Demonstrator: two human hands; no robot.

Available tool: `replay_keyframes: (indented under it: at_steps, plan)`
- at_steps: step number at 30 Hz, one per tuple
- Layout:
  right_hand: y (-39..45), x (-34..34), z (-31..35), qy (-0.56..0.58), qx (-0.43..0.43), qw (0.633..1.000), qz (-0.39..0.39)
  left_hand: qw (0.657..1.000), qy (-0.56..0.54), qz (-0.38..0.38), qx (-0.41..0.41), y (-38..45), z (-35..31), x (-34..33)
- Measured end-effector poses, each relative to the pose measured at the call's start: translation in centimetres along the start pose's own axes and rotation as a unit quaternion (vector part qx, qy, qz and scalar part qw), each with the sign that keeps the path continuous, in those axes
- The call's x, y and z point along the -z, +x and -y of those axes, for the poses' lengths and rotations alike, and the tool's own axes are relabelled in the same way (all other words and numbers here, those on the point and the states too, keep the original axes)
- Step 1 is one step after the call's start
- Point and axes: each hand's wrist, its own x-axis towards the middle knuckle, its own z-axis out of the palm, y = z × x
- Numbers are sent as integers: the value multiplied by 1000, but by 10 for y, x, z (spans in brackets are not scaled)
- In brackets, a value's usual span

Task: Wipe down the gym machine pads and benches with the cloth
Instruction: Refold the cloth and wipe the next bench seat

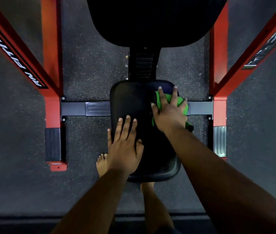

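A black padded seat (130, 100) lies below me, between the machine's red frame legs. My right hand (169, 112) presses a green cloth (182, 103) flat against the seat's far right part, fingers spread over it; most of the cloth is hidden under the palm. My left hand (125, 146) rests flat on the seat's near left edge, fingers apart, holding nothing. A larger black back pad (150, 22) fills the top of the view beyond the seat.
Red frame beams run along the left (51, 48) and right (219, 48), joined by a black crossbar (76, 108) under the seat. Ribbed foot plates sit at left (53, 144) and right (219, 141). My bare feet (101, 164) stand on speckled rubber floor.
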Motion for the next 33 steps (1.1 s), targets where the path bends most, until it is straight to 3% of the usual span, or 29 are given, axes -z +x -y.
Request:
replay_keyframes:
  at_steps: [6, 10, 14, 21, 27, 33]
  plan:
    - [-86, -24, -39, 5, 51, 999, -6, 1000, 6, 2, 1, 3, -1, -1]
    - [-12, -13, -13, 3, 13, 999, -50, 1000, -13, -14, -5, 2, 1, -3]
    - [54, 8, 16, -40, 24, 998, -29, 1000, -23, -15, -5, -1, 1, -2]
    - [-73, -16, -41, -65, 109, 992, 11, 1000, -13, -6, -3, 1, 0, 0]
    - [55, 5, 26, -78, 84, 993, -33, 999, -40, -23, 2, 2, 4, -3]
    - [10, -5, -16, -128, 185, 973, -48, 998, -50, -37, 0, 3, 4, 0]
